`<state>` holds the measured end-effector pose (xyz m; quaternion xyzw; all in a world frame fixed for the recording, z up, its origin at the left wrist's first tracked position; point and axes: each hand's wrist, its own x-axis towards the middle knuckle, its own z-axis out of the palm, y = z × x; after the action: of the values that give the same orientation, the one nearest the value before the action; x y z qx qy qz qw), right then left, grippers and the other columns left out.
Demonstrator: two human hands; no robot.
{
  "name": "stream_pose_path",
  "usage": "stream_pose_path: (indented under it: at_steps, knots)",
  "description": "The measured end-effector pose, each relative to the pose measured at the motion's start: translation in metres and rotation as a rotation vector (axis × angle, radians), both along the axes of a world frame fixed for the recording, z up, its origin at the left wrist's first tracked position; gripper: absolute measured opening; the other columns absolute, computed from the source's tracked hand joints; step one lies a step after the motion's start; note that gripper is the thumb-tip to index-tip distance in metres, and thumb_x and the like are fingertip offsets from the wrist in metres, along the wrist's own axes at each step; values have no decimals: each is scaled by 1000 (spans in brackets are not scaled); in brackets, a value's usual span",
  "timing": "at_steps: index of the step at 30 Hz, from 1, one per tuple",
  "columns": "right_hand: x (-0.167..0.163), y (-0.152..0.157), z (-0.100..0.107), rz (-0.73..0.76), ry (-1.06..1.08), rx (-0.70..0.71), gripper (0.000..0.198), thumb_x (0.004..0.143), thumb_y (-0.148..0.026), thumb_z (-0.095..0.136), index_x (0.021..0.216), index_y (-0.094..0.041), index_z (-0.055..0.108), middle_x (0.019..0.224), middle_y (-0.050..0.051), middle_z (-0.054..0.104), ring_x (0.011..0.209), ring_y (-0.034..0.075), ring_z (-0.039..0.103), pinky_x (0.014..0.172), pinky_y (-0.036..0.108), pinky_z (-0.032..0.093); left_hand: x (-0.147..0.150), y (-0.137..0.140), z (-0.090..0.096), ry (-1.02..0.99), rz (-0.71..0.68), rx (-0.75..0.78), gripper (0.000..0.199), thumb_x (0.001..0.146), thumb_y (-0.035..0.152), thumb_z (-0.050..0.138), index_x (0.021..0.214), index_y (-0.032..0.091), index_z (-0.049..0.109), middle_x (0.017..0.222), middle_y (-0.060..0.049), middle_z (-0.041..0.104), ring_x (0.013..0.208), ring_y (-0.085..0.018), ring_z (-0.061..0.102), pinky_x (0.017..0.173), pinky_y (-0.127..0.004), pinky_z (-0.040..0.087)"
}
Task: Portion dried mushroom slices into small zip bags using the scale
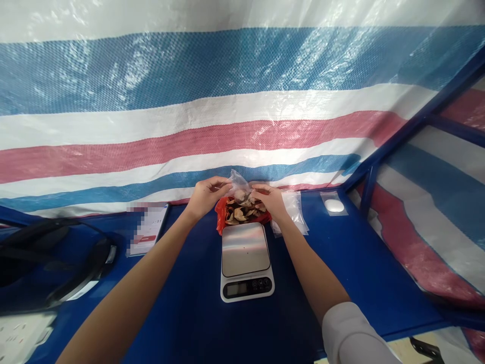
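Between my two hands a small clear plastic bag is held up, with some pale brown pieces in its lower part. My left hand pinches its left side, and my right hand grips its right side. Just below the bag lies an open red plastic bag full of dried brown slices, perhaps mushrooms. Nearer to me stands a kitchen scale with a bare steel plate, a few dark specks on it. Its display looks blank.
Flat clear bags lie right of the red bag. Farther right is a small bag with a white oval thing. At left are a tablet or phone, a black strap-like headset and a power strip. Striped sheeting hangs behind the blue table.
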<state>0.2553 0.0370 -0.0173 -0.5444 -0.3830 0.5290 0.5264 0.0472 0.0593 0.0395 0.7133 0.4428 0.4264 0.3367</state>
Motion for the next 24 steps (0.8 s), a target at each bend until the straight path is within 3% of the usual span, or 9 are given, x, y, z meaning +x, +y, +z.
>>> stream_pose_path:
  at_steps: [9,15,20,24]
  knots:
    - [0,3,2,-8,-251,112,29,75,-23,63,101,-20,78,98,2,78,63,14,68,58,27,61,4,-3,3,80,22,86,39,81,58,71,85,19,75,87,-6,79,79,-21,72,74,-31,59]
    - [1,6,12,-24,-453,171,25,78,-21,62,97,-22,79,89,3,78,73,19,73,63,29,60,7,-6,6,18,11,71,34,80,52,72,84,19,75,85,-5,78,76,-20,72,74,-31,59]
    - [0,8,11,-14,-413,222,23,79,-20,63,95,-22,79,91,2,79,81,19,74,74,30,61,2,-4,3,-57,37,11,38,77,55,74,86,18,75,83,-6,77,74,-20,70,70,-31,58]
    - [1,8,6,82,-319,239,21,78,-26,68,95,-21,79,100,3,80,82,20,73,76,32,62,-3,0,-1,-26,29,-33,43,72,58,76,86,18,76,83,-6,77,74,-21,70,71,-32,58]
